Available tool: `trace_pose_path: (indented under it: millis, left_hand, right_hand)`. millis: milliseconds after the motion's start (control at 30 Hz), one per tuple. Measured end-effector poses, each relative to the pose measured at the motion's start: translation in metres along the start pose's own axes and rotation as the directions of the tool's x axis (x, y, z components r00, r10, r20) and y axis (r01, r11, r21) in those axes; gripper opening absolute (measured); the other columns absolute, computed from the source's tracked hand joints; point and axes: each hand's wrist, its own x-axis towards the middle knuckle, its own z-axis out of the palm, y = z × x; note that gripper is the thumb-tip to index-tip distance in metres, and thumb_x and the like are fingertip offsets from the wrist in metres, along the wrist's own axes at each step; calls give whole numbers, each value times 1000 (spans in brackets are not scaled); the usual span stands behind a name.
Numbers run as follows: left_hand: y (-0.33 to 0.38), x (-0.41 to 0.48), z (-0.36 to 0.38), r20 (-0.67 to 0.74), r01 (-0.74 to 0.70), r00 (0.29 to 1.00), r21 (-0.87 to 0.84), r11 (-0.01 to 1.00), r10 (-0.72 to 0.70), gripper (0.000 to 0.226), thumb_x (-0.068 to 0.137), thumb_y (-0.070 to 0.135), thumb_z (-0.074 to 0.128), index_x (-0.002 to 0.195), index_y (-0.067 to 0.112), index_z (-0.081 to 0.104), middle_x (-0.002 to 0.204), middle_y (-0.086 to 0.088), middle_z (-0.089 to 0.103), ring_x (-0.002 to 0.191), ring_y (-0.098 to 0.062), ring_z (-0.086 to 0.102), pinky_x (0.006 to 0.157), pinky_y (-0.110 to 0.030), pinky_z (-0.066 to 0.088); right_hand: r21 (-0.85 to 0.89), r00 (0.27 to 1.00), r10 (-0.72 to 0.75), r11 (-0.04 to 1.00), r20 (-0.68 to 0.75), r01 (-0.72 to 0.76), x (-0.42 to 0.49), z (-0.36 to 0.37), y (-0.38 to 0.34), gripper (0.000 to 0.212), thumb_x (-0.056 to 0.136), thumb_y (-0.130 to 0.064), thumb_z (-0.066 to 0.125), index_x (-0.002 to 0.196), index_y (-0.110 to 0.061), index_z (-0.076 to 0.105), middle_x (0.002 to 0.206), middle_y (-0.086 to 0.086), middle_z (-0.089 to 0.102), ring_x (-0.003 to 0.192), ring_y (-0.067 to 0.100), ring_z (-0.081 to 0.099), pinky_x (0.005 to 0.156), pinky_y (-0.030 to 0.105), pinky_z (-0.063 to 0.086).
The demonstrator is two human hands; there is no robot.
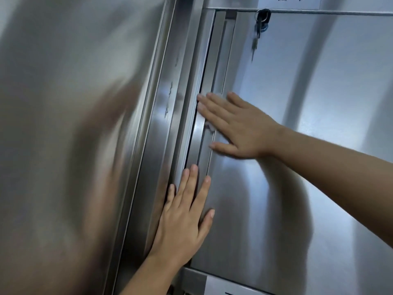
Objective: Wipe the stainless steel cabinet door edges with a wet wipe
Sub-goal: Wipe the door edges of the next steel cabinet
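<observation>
Both hands lie flat, fingers straight, on the stainless cabinet door (297, 145). The left hand (185, 213) sits low, probably steadying the door edge (204, 145). The right hand (238, 126), above it, likely presses the wet wipe (209, 127) there; only a pale scrap peeks out beneath its palm, too little to be sure.

You are looking at keys (258, 28) hanging from a lock (265, 28) at the far top, right of centre. A white label (297, 1) with dark characters is showing above them, cut by the edge. Another white label (221, 287) is peeking in at the near bottom. A blurred steel panel (63, 124) is filling the left.
</observation>
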Motion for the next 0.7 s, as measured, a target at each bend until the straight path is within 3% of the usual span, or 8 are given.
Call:
trace_pose_path:
  millis: [133,333,400,500,600,700]
  left_hand:
    - [0,-1,2,-8,1,1000,9,1000,-1,59,90,37,37,143,13,27,150,-15,23,139,-25,16,97,-63,16]
    - [1,-1,1,3,6,1000,-15,1000,-6,59,91,36,36,144,13,26,151,-14,17,140,-25,13,99,-62,11]
    - [2,-2,0,12,9,1000,-9,1000,-9,57,91,36,36,143,13,28,151,-15,18,140,-29,15,100,-61,12]
    - [2,-2,-1,25,10,1000,-6,1000,-10,57,91,35,36,142,11,31,150,-16,20,138,-34,20,101,-59,14]
    - [2,-4,-1,25,11,1000,-13,1000,-11,57,91,34,36,143,11,29,151,-15,18,140,-28,14,101,-60,12]
    - [2,-9,1,31,10,999,-11,1000,-10,56,92,33,36,143,12,28,152,-14,17,140,-25,12,100,-61,11]
  right_hand:
    - [12,996,89,996,-6,-89,6,2,-1,83,86,-62,6,148,-6,6,156,13,2,144,28,2,114,41,1]
    - [122,992,-123,984,-33,126,-26,18,-42,71,93,-50,26,146,-5,19,154,14,15,142,30,12,114,43,9]
    - [124,988,-152,981,0,151,-26,16,-39,69,93,-50,23,147,-8,17,154,11,13,143,27,12,115,44,7]
    - [75,998,-51,996,32,49,-12,9,-20,72,89,-54,6,148,-11,7,156,7,5,144,23,6,114,44,-1]
    - [70,997,72,995,4,-72,-1,9,-13,75,90,-58,5,149,-12,6,156,8,2,144,24,4,114,45,0]
    - [90,1000,15,996,-11,-14,-12,12,-28,76,90,-56,8,148,-9,10,156,11,6,144,29,6,114,46,4]
